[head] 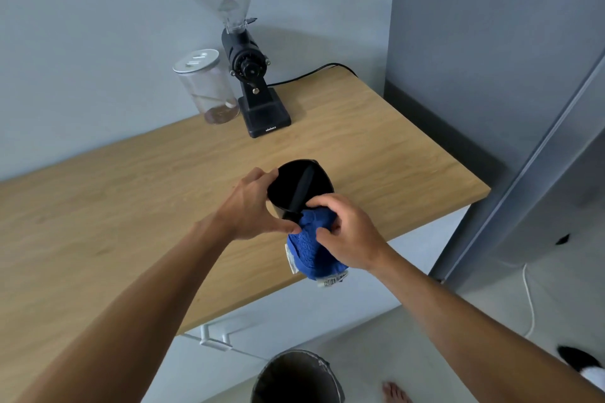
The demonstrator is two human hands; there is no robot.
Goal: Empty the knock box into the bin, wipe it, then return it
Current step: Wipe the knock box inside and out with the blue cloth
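The black round knock box (296, 181) is tilted toward me above the wooden counter (131, 206), its knock bar running across the open mouth. My left hand (250, 206) grips its left rim and side. My right hand (347, 227) holds a blue cloth (311, 245) bunched against the box's near rim; the cloth hangs down below the hand with a white label showing. The metal bin (296, 379) stands on the floor below, at the bottom edge of the view, its inside dark.
A black coffee grinder (252, 75) with a clear hopper and a clear lidded jar (208, 88) stand at the back of the counter, a cable running right. A grey fridge (523, 108) flanks the counter's right end. White drawers sit under the counter; a bare foot (394, 393) is beside the bin.
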